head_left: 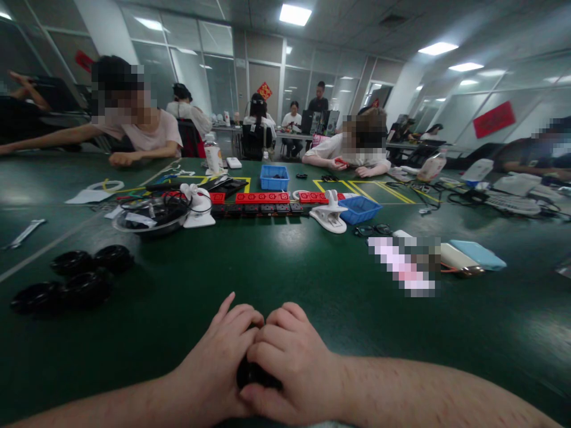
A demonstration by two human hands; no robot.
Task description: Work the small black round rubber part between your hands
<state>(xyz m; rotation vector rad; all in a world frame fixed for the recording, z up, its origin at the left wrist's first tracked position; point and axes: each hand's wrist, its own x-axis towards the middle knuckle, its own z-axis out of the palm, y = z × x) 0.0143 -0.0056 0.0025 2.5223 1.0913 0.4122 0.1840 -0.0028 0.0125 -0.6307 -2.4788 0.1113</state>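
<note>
Close in front of me at the table's near side, my left hand and my right hand meet around a glossy black round part. Fingers of both hands curl over it from either side, and one left finger sticks up. Most of the part is covered, so its exact kind cannot be made out. To the left lie several black ring-shaped pieces, bunched together and similarly glossy.
Across the green table runs a row of red sockets. Near it are a clear bowl of black parts, white clips and blue bins. A wrench lies far left. Other people sit opposite.
</note>
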